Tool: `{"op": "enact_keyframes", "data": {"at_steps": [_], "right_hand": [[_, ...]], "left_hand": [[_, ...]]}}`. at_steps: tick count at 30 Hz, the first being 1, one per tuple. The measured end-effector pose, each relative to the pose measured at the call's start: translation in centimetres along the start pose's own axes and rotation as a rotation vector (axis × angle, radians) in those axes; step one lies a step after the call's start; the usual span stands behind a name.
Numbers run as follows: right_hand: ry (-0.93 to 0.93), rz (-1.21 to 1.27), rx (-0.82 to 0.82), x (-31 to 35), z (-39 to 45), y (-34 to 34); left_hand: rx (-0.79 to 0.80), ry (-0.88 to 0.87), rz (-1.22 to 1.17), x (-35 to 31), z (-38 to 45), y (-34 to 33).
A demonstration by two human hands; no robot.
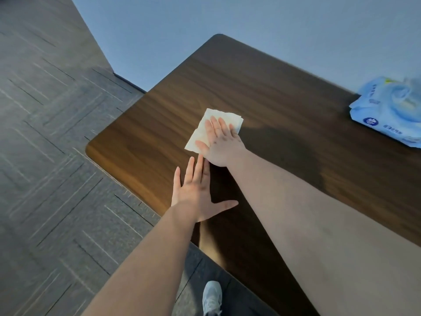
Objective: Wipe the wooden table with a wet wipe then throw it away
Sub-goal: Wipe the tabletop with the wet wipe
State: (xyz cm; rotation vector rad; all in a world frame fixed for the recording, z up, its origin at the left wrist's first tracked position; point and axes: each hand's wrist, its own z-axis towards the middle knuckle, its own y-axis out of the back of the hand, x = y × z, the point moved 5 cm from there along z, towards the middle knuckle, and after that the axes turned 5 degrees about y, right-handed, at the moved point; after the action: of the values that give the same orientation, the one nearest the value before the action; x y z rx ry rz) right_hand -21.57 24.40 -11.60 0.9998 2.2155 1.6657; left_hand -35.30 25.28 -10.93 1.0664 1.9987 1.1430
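A dark wooden table (262, 87) with rounded corners fills the middle and right of the view. A white wet wipe (209, 122) lies unfolded on it near the left end. My right hand (219, 144) presses flat on the wipe, fingers spread over its lower right half. My left hand (198, 190) rests flat on the bare wood just below, near the front edge, fingers apart and holding nothing. A darker damp streak runs on the wood to the right of the wipe.
A blue pack of wet wipes (389, 112) lies at the table's far right edge. Grey patterned carpet (50, 156) covers the floor to the left. A pale wall (250, 23) stands behind the table. My grey shoe (211, 297) shows below the front edge.
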Motion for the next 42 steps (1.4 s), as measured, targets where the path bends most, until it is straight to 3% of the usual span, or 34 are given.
{"op": "enact_keyframes", "data": {"at_steps": [4, 8, 13, 18, 22, 31, 42], "right_hand": [[0.010, -0.032, 0.005, 1.7, 1.3, -0.1], [-0.003, -0.016, 0.027, 2.8, 1.5, -0.3], [0.026, -0.014, 0.029, 4.3, 0.4, -0.9], [-0.001, 0.014, 0.020, 2.9, -3.7, -2.2], [-0.049, 0.065, 0.043, 0.1, -8.9, -3.3], [-0.221, 0.139, -0.022, -9.2, -22.4, -5.9], [-0.625, 0.219, -0.048, -23.0, -44.5, -10.5]], "left_hand": [[0.020, -0.043, -0.019, 0.3, 0.0, -0.2], [-0.167, -0.201, -0.188, 3.4, -0.9, 1.0], [-0.045, 0.040, -0.075, 6.3, -1.5, 1.0], [0.047, 0.079, -0.008, 5.7, -1.2, 1.6], [-0.008, -0.007, 0.113, 4.2, -2.1, 2.2], [0.003, -0.218, 0.200, -7.4, -6.9, -0.4], [0.021, -0.529, 0.264, -25.3, -13.2, -6.4]]}}
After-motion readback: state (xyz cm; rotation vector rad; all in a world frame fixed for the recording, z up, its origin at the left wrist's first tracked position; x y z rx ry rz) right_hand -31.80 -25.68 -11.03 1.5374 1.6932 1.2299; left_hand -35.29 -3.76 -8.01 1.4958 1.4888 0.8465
